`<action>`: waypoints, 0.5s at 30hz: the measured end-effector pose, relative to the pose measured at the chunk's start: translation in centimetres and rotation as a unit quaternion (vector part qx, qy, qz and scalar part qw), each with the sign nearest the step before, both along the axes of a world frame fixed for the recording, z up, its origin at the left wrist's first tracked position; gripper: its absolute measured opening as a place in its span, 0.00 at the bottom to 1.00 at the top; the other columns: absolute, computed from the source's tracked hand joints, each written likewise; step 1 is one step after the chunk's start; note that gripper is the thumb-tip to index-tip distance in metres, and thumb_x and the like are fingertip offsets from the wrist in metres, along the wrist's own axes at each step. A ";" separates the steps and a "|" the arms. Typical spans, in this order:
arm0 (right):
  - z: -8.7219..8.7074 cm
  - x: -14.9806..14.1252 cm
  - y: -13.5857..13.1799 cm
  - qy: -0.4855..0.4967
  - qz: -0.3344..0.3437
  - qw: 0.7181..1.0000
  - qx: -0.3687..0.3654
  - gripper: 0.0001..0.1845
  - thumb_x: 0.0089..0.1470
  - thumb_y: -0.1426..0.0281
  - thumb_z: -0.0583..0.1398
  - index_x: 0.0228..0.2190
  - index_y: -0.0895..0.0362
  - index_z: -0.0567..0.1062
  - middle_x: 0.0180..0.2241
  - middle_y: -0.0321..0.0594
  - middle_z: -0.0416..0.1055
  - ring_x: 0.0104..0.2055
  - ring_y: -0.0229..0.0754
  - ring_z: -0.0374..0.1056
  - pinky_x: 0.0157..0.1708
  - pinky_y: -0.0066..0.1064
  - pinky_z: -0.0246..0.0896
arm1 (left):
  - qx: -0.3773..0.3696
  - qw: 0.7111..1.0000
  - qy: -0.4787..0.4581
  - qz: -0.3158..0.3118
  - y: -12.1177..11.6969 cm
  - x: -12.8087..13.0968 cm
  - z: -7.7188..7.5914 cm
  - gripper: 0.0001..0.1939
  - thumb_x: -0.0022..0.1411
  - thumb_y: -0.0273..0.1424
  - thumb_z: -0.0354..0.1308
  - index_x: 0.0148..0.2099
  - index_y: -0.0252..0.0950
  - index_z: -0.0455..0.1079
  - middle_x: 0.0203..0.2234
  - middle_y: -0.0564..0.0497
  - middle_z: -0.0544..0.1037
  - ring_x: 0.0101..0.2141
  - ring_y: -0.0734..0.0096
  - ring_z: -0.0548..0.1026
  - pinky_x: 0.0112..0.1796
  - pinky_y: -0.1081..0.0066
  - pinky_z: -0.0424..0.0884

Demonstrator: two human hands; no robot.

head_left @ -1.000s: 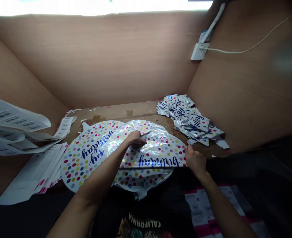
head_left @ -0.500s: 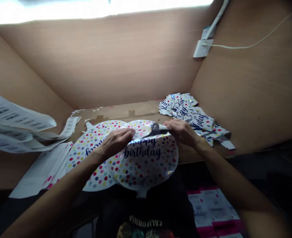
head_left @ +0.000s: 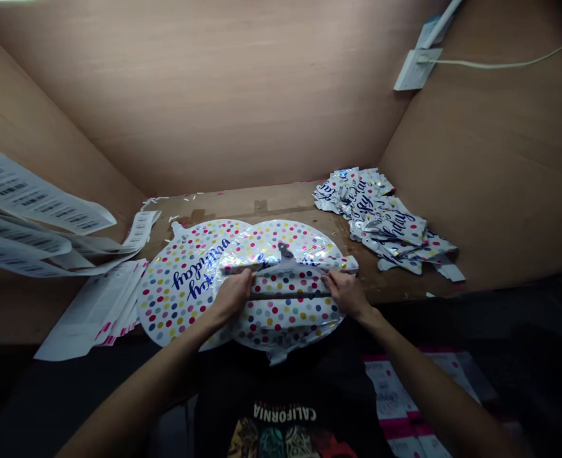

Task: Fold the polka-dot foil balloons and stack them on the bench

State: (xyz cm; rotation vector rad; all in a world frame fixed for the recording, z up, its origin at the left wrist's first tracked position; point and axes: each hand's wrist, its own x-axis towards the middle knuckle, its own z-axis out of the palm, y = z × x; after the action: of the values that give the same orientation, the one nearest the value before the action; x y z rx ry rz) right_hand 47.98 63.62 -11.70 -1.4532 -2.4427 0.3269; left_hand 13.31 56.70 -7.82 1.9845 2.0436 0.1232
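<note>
A flat polka-dot foil balloon folded into a long narrow strip lies across a stack of round foil balloons at the desk's near edge. My left hand presses the strip's left end with fingers bent over it. My right hand holds the strip's right end the same way. Another round dotted balloon with blue "birthday" lettering lies flat to the left, partly under the stack.
A heap of folded foil balloons sits at the back right of the wooden desk. Barcode label sheets hang at the left above printed cards. Brown board walls enclose the desk; a wall socket with a cable is upper right.
The top balloon has been folded over twice into a narrow strip. Both hands moved from its far edge back toward me, now pressing the strip's two ends.
</note>
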 end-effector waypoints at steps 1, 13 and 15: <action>0.4 -0.6 0.2 -0.036 -0.048 0.998 -0.016 0.21 0.72 0.59 0.48 0.39 0.57 0.76 0.36 0.49 0.79 0.37 0.48 0.75 0.40 0.34 0.64 | -0.034 0.999 0.014 0.021 1.4 0.3 0.6 0.16 0.75 0.37 0.46 0.42 0.38 0.74 0.35 0.41 0.81 0.37 0.55 0.80 0.39 0.62 0.72; 1.5 -1.0 1.1 -0.117 -0.075 0.989 -0.058 0.23 0.73 0.57 0.47 0.43 0.57 0.76 0.37 0.53 0.79 0.41 0.54 0.77 0.45 0.41 0.66 | -0.192 0.971 -0.108 -0.098 12.2 7.2 4.4 0.23 0.48 0.45 0.74 0.40 0.35 0.77 0.32 0.44 0.82 0.36 0.52 0.80 0.36 0.66 0.71; 1.5 0.0 0.9 -0.033 -0.107 0.994 -0.017 0.23 0.72 0.55 0.48 0.44 0.57 0.76 0.40 0.55 0.78 0.46 0.55 0.75 0.50 0.44 0.65 | -0.225 0.951 -0.196 -0.081 11.7 6.8 4.9 0.19 0.50 0.44 0.72 0.37 0.35 0.77 0.29 0.47 0.82 0.33 0.57 0.80 0.32 0.68 0.70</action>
State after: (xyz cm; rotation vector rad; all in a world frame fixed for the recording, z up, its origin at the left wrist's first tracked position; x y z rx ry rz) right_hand 47.96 64.49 -10.17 -1.7480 -2.3121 0.2798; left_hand 20.10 68.35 -2.91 1.6728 1.4938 0.0105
